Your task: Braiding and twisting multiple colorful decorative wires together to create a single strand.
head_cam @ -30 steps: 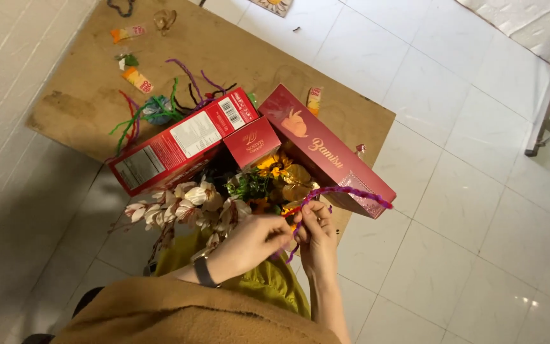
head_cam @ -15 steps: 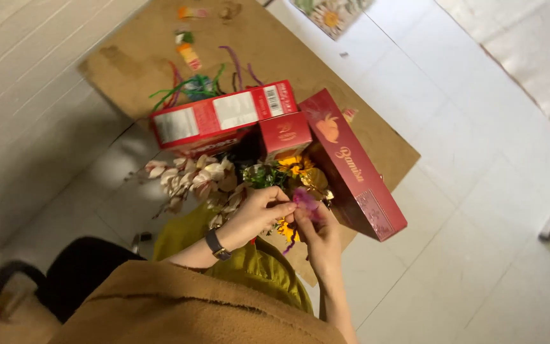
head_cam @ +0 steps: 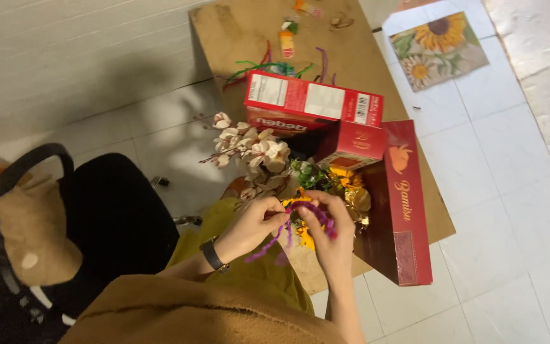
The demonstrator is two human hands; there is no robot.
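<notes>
Since the earlier frame, view swung left; boxes [head_cam: 326, 108] unmoved. Left hand [head_cam: 253, 223] and right hand [head_cam: 329, 229], both pinched shut on purple wire [head_cam: 307, 213]. Twist tightly, ends controlled.

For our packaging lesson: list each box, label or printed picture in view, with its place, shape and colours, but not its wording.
Upper red box: on the brown board, long, white label panels.
Small red box: just below it, squarish.
Dark red box: right of the flowers, long, gold decoration.
Sunflower picture: on floor tiles, top right, rectangular, yellow and green.
</notes>
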